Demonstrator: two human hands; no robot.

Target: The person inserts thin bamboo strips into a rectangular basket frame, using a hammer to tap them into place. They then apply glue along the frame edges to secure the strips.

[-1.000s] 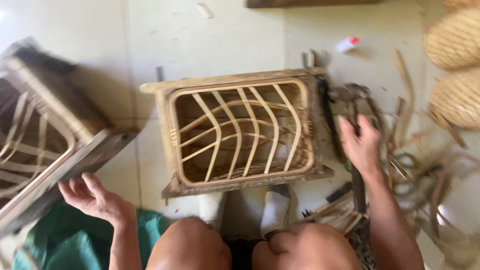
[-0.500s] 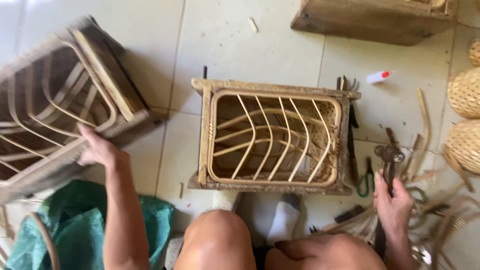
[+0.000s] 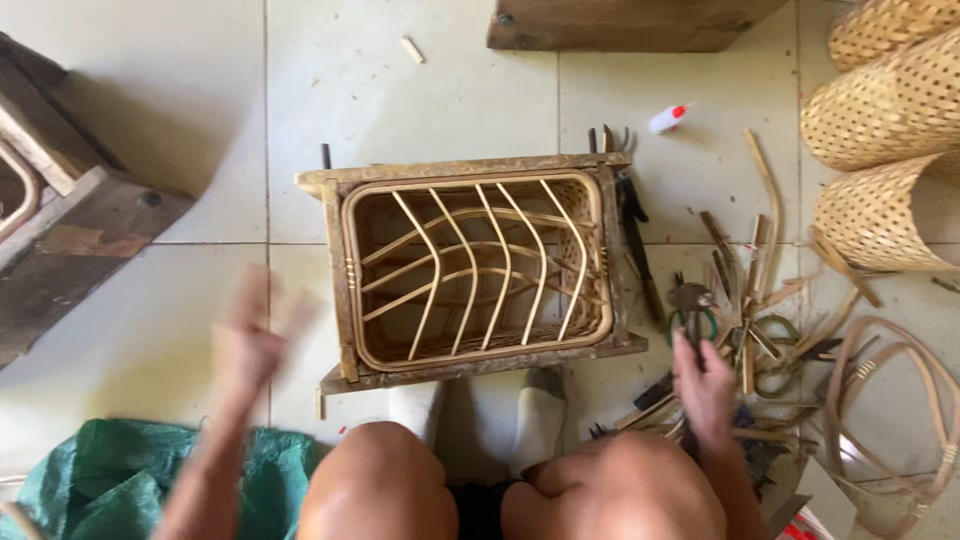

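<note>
Beside a wooden frame of woven rattan, the right hand grips a hammer among scattered strips; the blurred left hand has fingers spread.

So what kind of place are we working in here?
Most likely a floor-level rattan or cane workshop. A half-woven rattan frame sits on pale floor tiles, woven baskets are stacked at the right, and cane offcuts and hand tools lie scattered by the right hand.

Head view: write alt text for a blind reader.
A seated person's right hand grips a hammer beside a rattan-lined wooden frame on a tiled floor. The left hand is a blur, empty. Woven baskets and rattan scraps lie at right.
</note>
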